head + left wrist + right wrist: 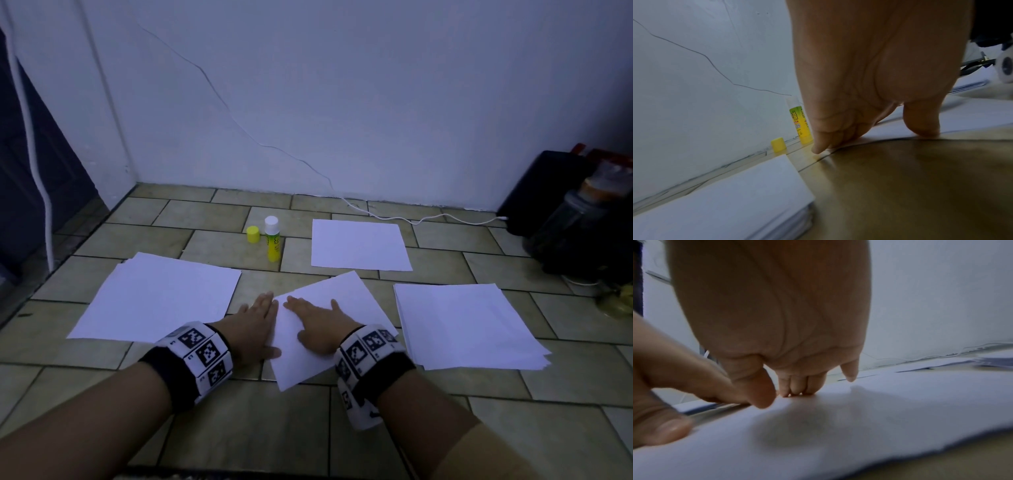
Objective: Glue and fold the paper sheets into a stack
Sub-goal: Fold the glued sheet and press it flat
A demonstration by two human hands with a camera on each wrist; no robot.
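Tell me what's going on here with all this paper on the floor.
A person is kneeling or sitting over a tiled floor, pressing a folded sheet flat. The right hand lies flat on top of it, and the left hand rests along its left edge. Paper piles lie to the left and right, with one more sheet farther back. A glue stick stands upright, its yellow cap set beside it.
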